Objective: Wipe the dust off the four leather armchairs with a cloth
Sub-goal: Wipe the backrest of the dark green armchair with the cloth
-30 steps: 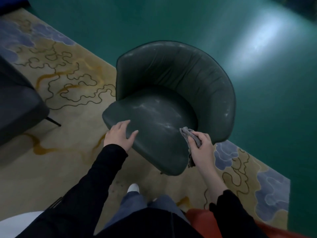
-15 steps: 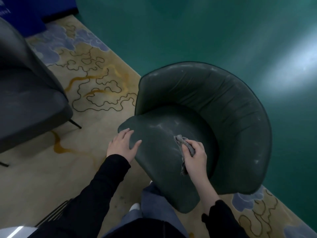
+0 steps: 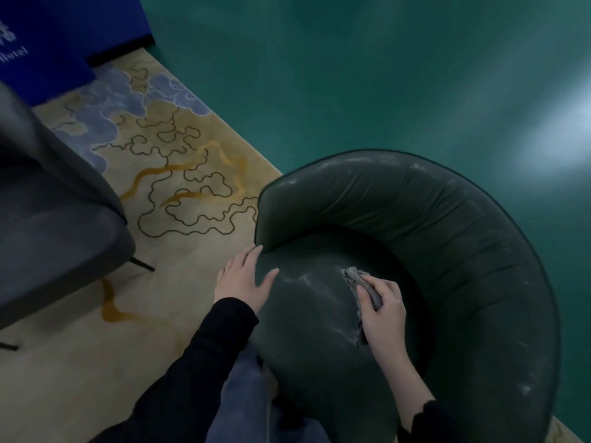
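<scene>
A dark green leather armchair (image 3: 431,219) with a curved back fills the right of the head view. Pale dust streaks show on its seat and along the top of the back. My right hand (image 3: 382,310) grips a crumpled grey cloth (image 3: 361,282) and presses it on the middle of the seat. At the seat's left front edge my left hand (image 3: 243,278) rests flat, its fingers spread.
A second dark grey armchair (image 3: 57,219) on thin black legs stands at the left on a beige patterned carpet (image 3: 179,193). Green floor (image 3: 319,75) lies beyond the carpet. A blue board (image 3: 48,43) with white lettering stands at the top left. My legs touch the seat's front.
The view has come closer over the green armchair. My right hand with the cloth has moved from the seat's right front edge toward the middle. My left hand stays on the left edge.
</scene>
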`<state>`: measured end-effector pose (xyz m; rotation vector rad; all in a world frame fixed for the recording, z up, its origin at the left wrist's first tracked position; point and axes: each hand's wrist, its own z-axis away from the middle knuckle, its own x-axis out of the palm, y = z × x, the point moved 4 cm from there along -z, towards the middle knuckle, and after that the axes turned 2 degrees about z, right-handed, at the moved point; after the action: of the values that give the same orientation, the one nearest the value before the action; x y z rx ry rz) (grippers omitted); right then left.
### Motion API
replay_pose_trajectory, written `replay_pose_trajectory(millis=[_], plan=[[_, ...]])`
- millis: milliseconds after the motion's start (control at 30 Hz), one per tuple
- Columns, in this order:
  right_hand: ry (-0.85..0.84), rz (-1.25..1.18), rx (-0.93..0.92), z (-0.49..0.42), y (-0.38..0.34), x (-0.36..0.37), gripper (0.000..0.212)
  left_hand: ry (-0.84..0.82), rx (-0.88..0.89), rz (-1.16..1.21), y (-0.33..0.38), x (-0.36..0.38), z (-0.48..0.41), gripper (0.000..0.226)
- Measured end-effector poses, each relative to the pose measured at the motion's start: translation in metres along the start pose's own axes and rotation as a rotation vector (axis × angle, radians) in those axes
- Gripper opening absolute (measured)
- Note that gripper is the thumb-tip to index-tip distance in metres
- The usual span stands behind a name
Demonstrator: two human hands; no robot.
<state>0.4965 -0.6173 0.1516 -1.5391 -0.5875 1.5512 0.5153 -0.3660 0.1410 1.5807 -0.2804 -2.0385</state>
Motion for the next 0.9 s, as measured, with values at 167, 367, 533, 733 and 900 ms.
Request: replay_pose_trajectory(millis=[167, 367, 533, 733, 900], plan=[[0.006, 0.046, 0.007, -0.043, -0.008, 0.034, 0.022, -0.033, 0.019, 0.043, -0.01, 0.004, -0.072, 0.068], [0.041, 0.094, 0.0, -0.109, -0.017, 0.093, 0.021, -0.059, 0.099, 0.034, -0.026, 0.015, -0.169, 0.078], [0.071, 0.146, -0.165, -0.167, -0.039, 0.146, 0.021, -0.055, 0.161, 0.044, -0.035, 0.031, -0.229, 0.091], [0.078, 0.247, -0.469, -0.212, -0.058, 0.207, 0.022, -0.056, 0.238, 0.235, -0.044, 0.061, -0.265, 0.097], [0.029, 0.383, -0.668, -0.22, -0.046, 0.236, 0.023, 0.035, 0.285, 0.401, -0.051, 0.072, -0.279, 0.072]])
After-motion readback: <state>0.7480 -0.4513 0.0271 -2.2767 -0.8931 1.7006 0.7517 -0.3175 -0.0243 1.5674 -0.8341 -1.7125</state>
